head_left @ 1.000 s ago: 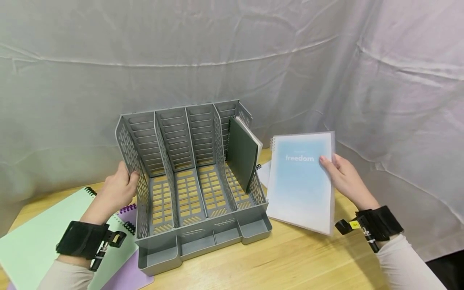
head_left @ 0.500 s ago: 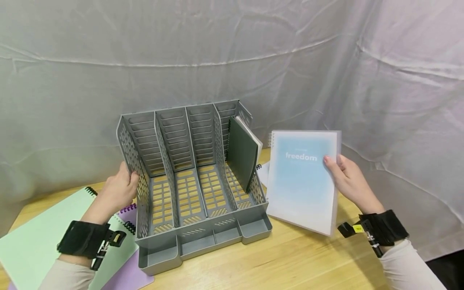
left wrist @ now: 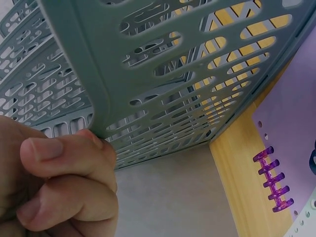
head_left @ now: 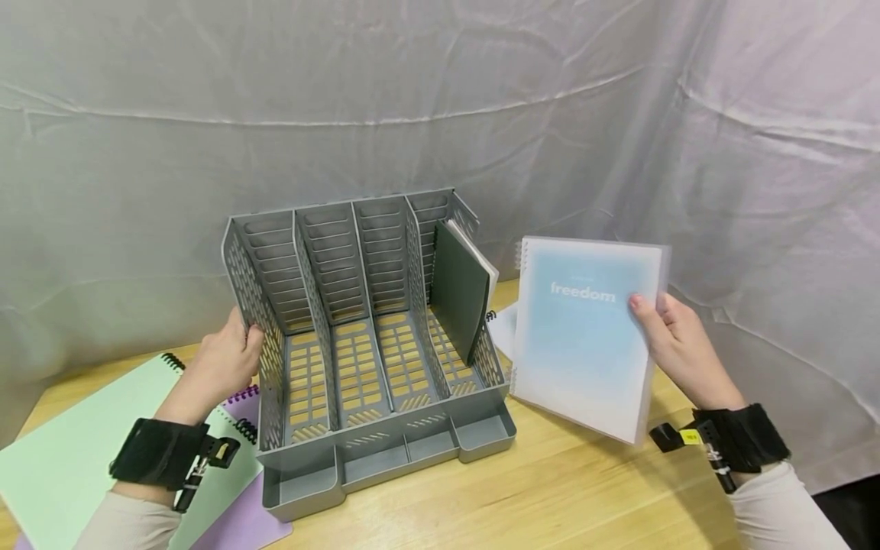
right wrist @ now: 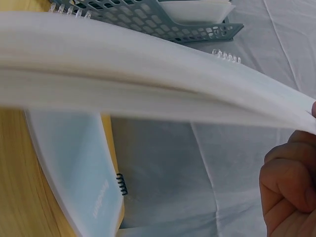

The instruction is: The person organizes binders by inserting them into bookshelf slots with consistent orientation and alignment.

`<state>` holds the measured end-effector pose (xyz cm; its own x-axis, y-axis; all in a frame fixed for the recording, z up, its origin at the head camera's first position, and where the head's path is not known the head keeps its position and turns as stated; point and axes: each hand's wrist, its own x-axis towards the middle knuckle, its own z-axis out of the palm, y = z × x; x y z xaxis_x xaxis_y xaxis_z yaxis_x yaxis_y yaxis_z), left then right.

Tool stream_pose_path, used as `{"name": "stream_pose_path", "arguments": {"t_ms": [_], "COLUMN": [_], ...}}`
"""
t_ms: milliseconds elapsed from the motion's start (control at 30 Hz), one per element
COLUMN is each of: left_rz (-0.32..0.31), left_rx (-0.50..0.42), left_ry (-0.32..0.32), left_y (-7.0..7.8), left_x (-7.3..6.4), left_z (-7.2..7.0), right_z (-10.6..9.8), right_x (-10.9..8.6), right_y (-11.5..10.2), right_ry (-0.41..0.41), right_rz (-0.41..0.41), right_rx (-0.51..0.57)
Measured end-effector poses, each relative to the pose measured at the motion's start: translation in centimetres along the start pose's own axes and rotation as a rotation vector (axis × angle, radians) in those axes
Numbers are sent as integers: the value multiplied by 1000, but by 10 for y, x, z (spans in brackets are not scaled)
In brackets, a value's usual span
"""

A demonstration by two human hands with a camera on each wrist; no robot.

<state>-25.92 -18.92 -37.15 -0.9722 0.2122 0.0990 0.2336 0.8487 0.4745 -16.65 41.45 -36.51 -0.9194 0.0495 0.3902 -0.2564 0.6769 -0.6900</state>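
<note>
A translucent-covered spiral notebook (head_left: 584,344) with a blue front lettered "freedom" is held up at the right. My right hand (head_left: 677,344) pinches its right edge, thumb on the cover and fingers behind. In the right wrist view the pages of this notebook (right wrist: 148,74) appear edge-on. A grey desk file organizer (head_left: 385,439) with upright dividers stands left of it. My left hand (head_left: 230,355) grips the front edge of the organizer's left wall, fingers curled there in the left wrist view. Inside the rightmost slot leans a dark green notebook (head_left: 457,290).
Mint-green notebooks (head_left: 89,428) and a purple one (head_left: 241,519) lie on the wooden table (head_left: 550,504) at the left. Another light blue notebook (right wrist: 74,163) lies behind the held one. Small trays (head_left: 374,466) line the organizer's front. Grey cloth (head_left: 412,92) hangs behind.
My right hand has moved the held notebook slightly to the right and up, tilting it a little. My left hand and the organizer stay in place.
</note>
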Motion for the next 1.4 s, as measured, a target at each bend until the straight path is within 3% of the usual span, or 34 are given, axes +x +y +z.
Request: {"name": "stream_pose_path", "arguments": {"t_ms": [367,800,1400], "left_rz": [-7,-25,1], "left_rx": [4,1,0], "left_ry": [5,-4,7], "left_y": [-1,0,-2], "left_x": [-1,-1,-2], "left_z": [1,0,0], "right_z": [-10,-18,-27], "right_x": [-4,-9,-16], "right_y": [-6,-18,-42], "right_ry": [66,141,194], "right_rz": [-44,-65,-121], "right_rx": [-22,32,84]}}
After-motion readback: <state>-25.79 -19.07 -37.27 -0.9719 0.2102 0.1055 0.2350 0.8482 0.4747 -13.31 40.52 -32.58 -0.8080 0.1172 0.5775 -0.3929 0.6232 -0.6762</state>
